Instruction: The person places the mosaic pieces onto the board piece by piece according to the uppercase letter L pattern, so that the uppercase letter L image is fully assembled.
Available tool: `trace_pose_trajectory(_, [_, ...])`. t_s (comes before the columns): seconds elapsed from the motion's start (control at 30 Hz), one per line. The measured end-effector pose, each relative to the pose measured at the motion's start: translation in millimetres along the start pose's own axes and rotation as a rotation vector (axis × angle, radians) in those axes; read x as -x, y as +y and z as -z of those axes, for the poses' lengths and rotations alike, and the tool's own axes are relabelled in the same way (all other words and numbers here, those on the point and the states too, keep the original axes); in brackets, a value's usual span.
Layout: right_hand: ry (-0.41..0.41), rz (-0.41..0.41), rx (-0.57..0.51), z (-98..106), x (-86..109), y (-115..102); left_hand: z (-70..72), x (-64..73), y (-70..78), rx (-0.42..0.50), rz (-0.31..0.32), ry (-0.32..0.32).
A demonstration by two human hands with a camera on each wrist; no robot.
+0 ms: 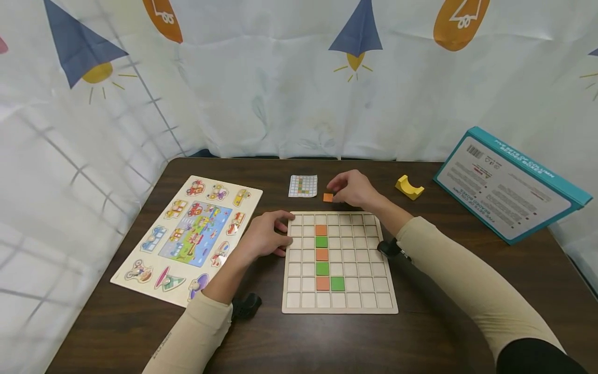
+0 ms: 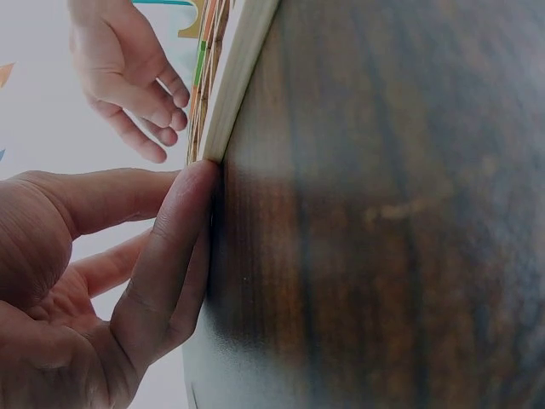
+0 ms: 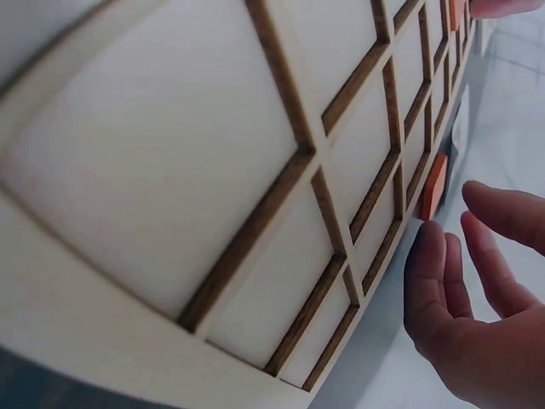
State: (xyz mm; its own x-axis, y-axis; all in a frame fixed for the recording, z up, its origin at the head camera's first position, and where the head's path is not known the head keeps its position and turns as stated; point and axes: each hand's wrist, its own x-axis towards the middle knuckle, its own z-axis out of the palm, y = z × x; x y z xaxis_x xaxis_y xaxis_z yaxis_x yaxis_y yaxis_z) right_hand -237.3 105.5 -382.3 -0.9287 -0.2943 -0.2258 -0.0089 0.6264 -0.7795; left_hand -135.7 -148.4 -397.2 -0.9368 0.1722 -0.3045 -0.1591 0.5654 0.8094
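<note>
A wooden grid board (image 1: 339, 308) lies on the table, with a column of alternating orange tiles (image 1: 322, 255) and green tiles (image 1: 322, 268) and one more green tile (image 1: 337, 283) beside its lowest orange one. Along the board's left edge rest the fingertips of my left hand (image 1: 263, 236); the left wrist view shows them against its wooden side. Just beyond the far edge, my right hand (image 1: 353, 188) hovers with loosely bent fingers beside a loose orange tile (image 1: 328, 197). In the right wrist view, a gap shows between those fingers and the orange tile (image 3: 433, 187).
A small pattern card (image 1: 303, 186) lies behind the board. To the left is a vehicle picture puzzle (image 1: 187, 236), partly under my left forearm. A yellow curved block (image 1: 409, 187) and a teal-edged box (image 1: 506, 187) stand at the right. A printed curtain (image 1: 280, 93) hangs behind the table.
</note>
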Motion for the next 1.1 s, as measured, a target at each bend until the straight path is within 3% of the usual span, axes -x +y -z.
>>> trace_pose_trajectory(0.63, [-0.013,-0.061,0.033,-5.8,-14.6,1.2,0.7,-1.0,0.3,-0.01,0.005,0.001])
trace_pose_trajectory(1.1, [-0.005,-0.048,0.096,-12.1,-16.1,-0.7,-0.1,-0.8,0.2,-0.009,0.009,-0.003])
